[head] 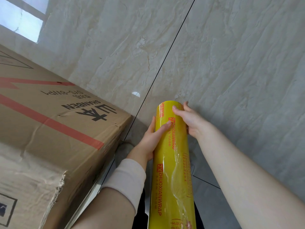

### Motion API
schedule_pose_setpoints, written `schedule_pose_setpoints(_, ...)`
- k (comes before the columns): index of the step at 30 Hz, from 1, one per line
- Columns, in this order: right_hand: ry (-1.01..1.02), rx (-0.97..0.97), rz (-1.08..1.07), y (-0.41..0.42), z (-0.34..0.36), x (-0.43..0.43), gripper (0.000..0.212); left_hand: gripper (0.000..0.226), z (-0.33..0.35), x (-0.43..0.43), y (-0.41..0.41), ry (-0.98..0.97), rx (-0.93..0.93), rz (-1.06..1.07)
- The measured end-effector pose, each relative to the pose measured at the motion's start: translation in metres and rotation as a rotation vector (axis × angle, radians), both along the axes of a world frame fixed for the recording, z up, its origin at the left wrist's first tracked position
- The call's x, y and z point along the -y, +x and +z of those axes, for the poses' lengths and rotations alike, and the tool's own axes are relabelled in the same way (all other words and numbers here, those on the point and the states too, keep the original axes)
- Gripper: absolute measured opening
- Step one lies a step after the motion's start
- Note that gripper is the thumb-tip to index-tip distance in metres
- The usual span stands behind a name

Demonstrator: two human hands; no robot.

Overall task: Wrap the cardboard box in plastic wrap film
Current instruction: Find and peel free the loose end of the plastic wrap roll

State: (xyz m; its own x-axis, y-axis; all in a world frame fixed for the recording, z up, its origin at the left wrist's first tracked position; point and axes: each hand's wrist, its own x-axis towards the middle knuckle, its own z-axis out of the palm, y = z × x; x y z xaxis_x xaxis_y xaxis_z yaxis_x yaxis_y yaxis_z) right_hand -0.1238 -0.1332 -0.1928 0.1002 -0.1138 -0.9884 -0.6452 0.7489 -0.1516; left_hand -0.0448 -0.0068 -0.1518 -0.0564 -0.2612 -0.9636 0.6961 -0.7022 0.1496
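I see both hands clamped on the roll (173,162). L hand (152,138) grips it from the left side, thumb laid across the front, other fingers behind & out of view. R hand (191,120) holds it from the right, nearer the far end, thumb over the printed face. Hands sit close, w/ only the roll between them. A pale sleeve (127,179) is pushed up the L forearm; the R forearm is bare. The roll is yellow w/ red print, long axis pointing away from me, a loose wrinkled film (179,177) edge lying on its lower half. The box (57,129) is left of the roll, near but not touching, w/ a torn corner. Both are over a grey marbled floor (231,63).
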Motion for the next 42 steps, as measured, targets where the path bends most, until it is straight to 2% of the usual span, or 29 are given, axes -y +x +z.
schedule_pose_setpoints(3,0.009,0.050,-0.016,-0.002,0.005,0.002,0.075,0.072,0.001,0.000,0.000,0.003,-0.014,-0.003)
schedule_pose_setpoints(6,0.006,0.088,-0.005,-0.006,0.013,0.002,0.061,0.094,-0.004,-0.002,0.003,-0.006,-0.032,-0.005)
schedule_pose_setpoints(7,-0.010,0.085,0.002,-0.008,0.018,0.000,0.060,0.097,-0.004,-0.002,0.004,-0.012,-0.028,-0.007)
schedule_pose_setpoints(9,-0.111,0.044,0.048,-0.010,0.033,-0.006,0.074,0.097,-0.004,-0.001,0.006,-0.010,-0.022,-0.004)
schedule_pose_setpoints(10,-0.200,0.004,0.116,-0.011,0.043,-0.010,0.080,0.096,-0.004,0.000,0.006,0.002,-0.022,-0.001)
schedule_pose_setpoints(13,-0.458,-0.092,0.420,-0.012,0.073,-0.021,0.059,0.089,-0.002,0.004,0.004,0.036,0.000,0.005)
schedule_pose_setpoints(16,-0.485,-0.107,0.699,-0.015,0.091,-0.029,0.050,0.089,0.000,0.008,0.004,0.054,0.003,0.007)
schedule_pose_setpoints(21,-0.436,-0.058,0.894,-0.014,0.090,-0.026,0.025,0.095,0.002,0.009,0.006,0.057,0.003,-0.050)
schedule_pose_setpoints(22,-0.440,-0.064,0.918,-0.013,0.088,-0.026,0.027,0.095,0.003,0.009,0.007,0.058,0.001,-0.061)
schedule_pose_setpoints(28,-0.427,-0.064,0.845,-0.020,0.095,-0.022,0.035,0.097,0.003,0.011,0.011,0.077,-0.007,-0.067)
schedule_pose_setpoints(31,-0.451,-0.010,0.873,-0.026,0.110,-0.029,0.041,0.102,0.002,0.013,0.010,0.077,0.010,-0.058)
schedule_pose_setpoints(35,-0.472,-0.003,0.971,-0.030,0.126,-0.039,0.044,0.096,0.003,0.016,0.007,0.085,0.030,-0.056)
schedule_pose_setpoints(42,-0.651,0.064,0.970,-0.030,0.121,-0.043,0.019,0.095,0.010,0.020,0.006,0.102,0.029,-0.075)
